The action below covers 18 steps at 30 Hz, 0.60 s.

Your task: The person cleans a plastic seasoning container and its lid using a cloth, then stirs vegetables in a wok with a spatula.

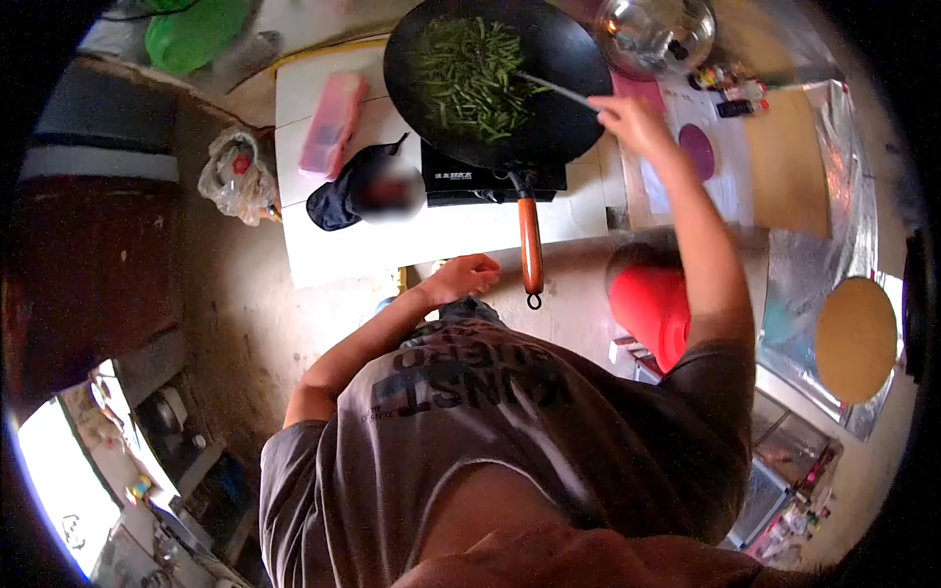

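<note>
My right hand point(635, 125) is closed around the handle end of a thin metal spatula point(561, 88). The spatula's far end is hidden among cut green beans point(475, 83) in a large black wok point(569, 137). The wok sits on a black induction cooker point(461, 178), and its wooden handle point(529, 245) points toward my body. My left hand point(466, 277) hangs in front of my waist, left of the wok handle and apart from it. Its fingers are loosely bent, with nothing seen in them.
Left of the cooker on the white tabletop point(314, 255) lie a pink case point(333, 125) and a dark cap point(343, 191). A metal bowl point(657, 34), small bottles point(742, 107) and a purple disc point(697, 152) are at the right. A red bucket point(652, 309) stands below my right arm.
</note>
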Available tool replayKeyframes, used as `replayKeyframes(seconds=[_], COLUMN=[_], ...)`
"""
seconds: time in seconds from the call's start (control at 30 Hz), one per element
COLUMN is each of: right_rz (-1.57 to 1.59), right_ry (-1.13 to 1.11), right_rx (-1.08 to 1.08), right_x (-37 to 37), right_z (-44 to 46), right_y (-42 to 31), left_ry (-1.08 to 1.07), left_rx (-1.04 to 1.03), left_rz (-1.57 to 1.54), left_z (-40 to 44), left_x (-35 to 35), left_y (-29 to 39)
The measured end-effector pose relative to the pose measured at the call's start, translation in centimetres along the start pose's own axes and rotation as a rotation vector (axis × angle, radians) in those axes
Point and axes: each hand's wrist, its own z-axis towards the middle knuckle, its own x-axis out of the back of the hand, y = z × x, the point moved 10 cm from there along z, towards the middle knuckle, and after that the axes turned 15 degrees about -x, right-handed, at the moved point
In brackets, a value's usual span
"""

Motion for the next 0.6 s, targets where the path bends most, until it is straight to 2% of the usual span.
replayKeyframes(seconds=[0.1, 0.2, 0.23, 0.27, 0.3, 0.33, 0.37, 0.4, 0.47, 0.5, 0.53, 0.57, 0.6], right_rz=[0.195, 0.333, 0.347, 0.363, 0.415, 0.376, 0.482, 0.709, 0.73, 0.579, 0.338, 0.109, 0.051], right_ry=[-0.05, -0.034, -0.146, -0.147, -0.18, -0.119, -0.183, -0.254, -0.303, -0.272, -0.059, 0.179, 0.241], right_rx=[-0.046, -0.083, -0.29, -0.325, -0.323, -0.276, -0.328, -0.54, -0.572, -0.567, -0.225, 0.105, 0.057], right_x=[-0.5, -0.5, -1.1, -1.5, -3.5, -4.1, -5.5, -6.9, -8.6, -8.3, -8.2, -7.2, -7.4], right_z=[-4.5, -9.5, -11.4, -13.0, -14.3, -15.2, -16.0, -16.7, -16.5, -16.5, -14.3, -14.0, -12.9], right_y=[-3.2, -1.1, 0.2, 0.4, 1.8, 1.1, 0.9, 0.7, -1.3, -1.8, -0.3, -4.7, -5.3], left_ry=[0.115, 0.183, 0.2, 0.204, 0.231, 0.292, 0.336, 0.369, 0.455, 0.468, 0.513, 0.562, 0.601], left_rx=[-0.044, -0.055, -0.057, -0.208, -0.159, -0.188, -0.071, -0.031, -0.14, -0.149, -0.185, -0.171, -0.208], left_rz=[-0.028, -0.096, -0.112, -0.182, -0.182, -0.017, -0.141, -0.119, -0.177, -0.073, -0.05, -0.007, 0.011], left_z=[-2.1, -4.2, -5.2, -6.1, -6.8, -8.1, -9.0, -10.0, -11.9, -13.4, -14.7, -17.9, -20.9], left_x=[1.3, 2.6, 3.0, 3.3, 3.8, 4.7, 4.8, 5.2, 6.8, 7.5, 8.8, 9.9, 11.2], left_y=[0.1, -2.0, -2.3, -2.0, -2.2, -1.9, -2.8, -2.0, -3.9, -3.1, -4.1, -3.5, -3.4])
